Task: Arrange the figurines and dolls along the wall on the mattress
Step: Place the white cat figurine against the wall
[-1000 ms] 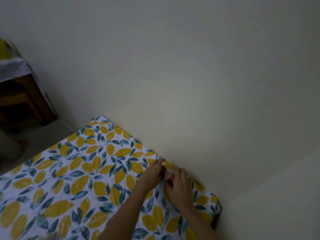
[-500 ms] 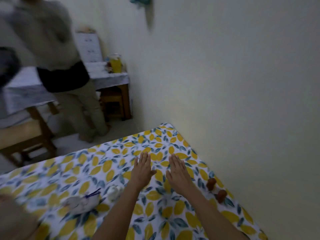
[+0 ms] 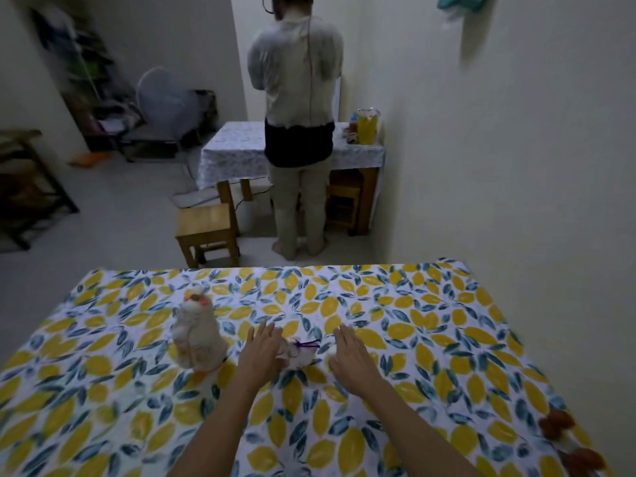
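The mattress [image 3: 430, 339] has a sheet printed with yellow and teal leaves. A tall white plush doll [image 3: 196, 333] stands upright on it, left of my hands. A small white doll with a purple ribbon [image 3: 299, 352] lies between my hands. My left hand [image 3: 261, 352] is flat, fingers apart, touching the doll's left side. My right hand [image 3: 349, 356] is flat and spread just right of it, beside a small white piece [image 3: 332, 351]. Two brown figurines [image 3: 555, 425] [image 3: 585, 461] sit by the wall at the lower right.
A person [image 3: 297, 125] stands with their back to me at a cloth-covered table [image 3: 237, 148] beyond the mattress. A wooden stool [image 3: 206, 232] stands near the mattress's far edge. A yellow jar [image 3: 366, 127] sits on the table. The wall [image 3: 516, 166] runs along the right.
The view has swung left from the wall corner into the room. My hands left the brown figurines by the wall and moved to the small white doll at mid-mattress.
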Demonstrator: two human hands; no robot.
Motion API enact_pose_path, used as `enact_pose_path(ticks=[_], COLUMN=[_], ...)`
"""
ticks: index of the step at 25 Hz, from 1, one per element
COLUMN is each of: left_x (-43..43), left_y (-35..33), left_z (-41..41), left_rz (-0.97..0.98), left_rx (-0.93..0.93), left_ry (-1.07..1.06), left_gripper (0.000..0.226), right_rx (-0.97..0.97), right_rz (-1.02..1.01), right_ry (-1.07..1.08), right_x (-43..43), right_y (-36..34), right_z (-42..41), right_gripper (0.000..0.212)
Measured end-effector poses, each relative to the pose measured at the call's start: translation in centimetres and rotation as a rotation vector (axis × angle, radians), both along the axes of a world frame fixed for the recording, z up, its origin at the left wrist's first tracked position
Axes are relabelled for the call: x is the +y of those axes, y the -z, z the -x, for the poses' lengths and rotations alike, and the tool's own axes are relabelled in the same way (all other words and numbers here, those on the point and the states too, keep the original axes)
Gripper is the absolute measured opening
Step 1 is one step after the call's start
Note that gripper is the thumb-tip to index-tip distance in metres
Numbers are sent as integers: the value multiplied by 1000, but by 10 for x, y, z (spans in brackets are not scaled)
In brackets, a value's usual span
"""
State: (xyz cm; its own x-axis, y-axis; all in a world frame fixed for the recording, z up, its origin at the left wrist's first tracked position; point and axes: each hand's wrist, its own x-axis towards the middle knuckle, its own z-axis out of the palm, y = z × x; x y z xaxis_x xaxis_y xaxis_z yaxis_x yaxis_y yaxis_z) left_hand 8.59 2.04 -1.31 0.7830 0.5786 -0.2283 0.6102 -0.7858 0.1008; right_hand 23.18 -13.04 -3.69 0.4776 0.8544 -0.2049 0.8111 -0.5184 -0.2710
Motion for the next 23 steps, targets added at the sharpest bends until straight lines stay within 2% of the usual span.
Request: enact_pose_path(ticks=[2,5,6,10,15,18,21,23], left_x=[11,31,36,43,2,-51,-110,-144], left_y=[6,5,2,-12,-44,-52,-52,-46], left_z=[-1,-13,-17,-49,-157,-236,-313,-353], left_rz=[44,0,-6,1,73,133,179,199], left_rx=[-44,-24,-12,-42,-147,-207,-228,-230], left_ry=[28,109,130,256,463,609,735,802], left_gripper=[63,28,23,36,34,31,30,30], right_rx=[-11,-33,-37,-30,-19,6,-13,-26], right_rz=[25,27,30,92,20,-40,-22,11], right_ry=[5,59,87,195,496,718,876,950], right_x=[6,13,16,14,-58,-119,-176,-207], right_y=[10,21,21,6,-22,-36,-42,-36], right_z=[3,3,2,-12,-77,-122,-162,-182], right_gripper=[60,54,50,25,13,31,15,23])
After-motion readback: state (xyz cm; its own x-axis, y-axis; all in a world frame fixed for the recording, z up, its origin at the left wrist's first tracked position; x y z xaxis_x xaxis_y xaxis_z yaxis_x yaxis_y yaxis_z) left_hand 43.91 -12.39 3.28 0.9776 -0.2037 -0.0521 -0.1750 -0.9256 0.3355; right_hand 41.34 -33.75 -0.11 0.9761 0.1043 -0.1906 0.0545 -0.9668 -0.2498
